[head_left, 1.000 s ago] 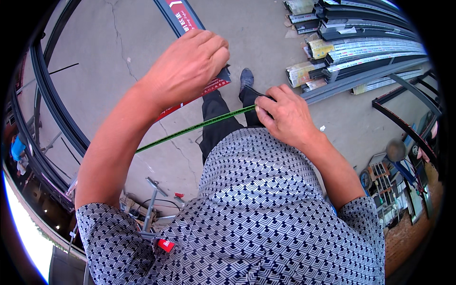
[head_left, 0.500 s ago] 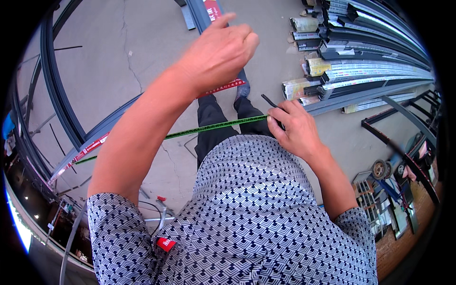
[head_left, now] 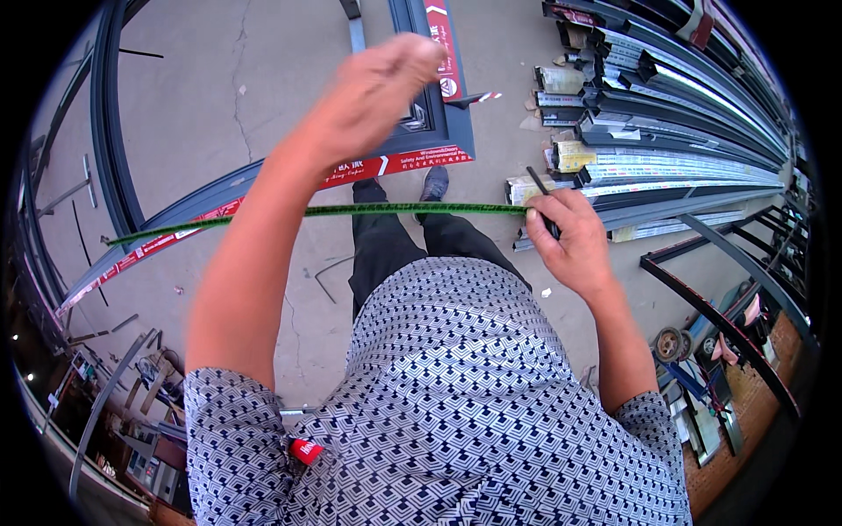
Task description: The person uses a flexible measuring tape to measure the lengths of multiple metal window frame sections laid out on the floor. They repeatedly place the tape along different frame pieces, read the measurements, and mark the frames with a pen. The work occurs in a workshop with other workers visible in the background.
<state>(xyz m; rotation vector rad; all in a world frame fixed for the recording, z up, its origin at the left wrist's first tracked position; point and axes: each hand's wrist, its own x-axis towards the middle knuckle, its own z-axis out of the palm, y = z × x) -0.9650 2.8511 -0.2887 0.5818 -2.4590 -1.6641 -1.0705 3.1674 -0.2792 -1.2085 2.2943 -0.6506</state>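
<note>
Green strip [head_left: 412, 209], thin, dark-flecked, runs 9 to 3 o'clock, pinched by right hand [head_left: 568, 231]; left hand [head_left: 375, 95] blurred, cannot tell grip.

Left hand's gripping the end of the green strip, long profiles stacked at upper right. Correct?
Wrong hand: in the head view the right hand grips the end of the green strip. The left hand, blurred, is off the strip, above it in the picture. The long profiles are stacked at upper right, as you say.
</note>
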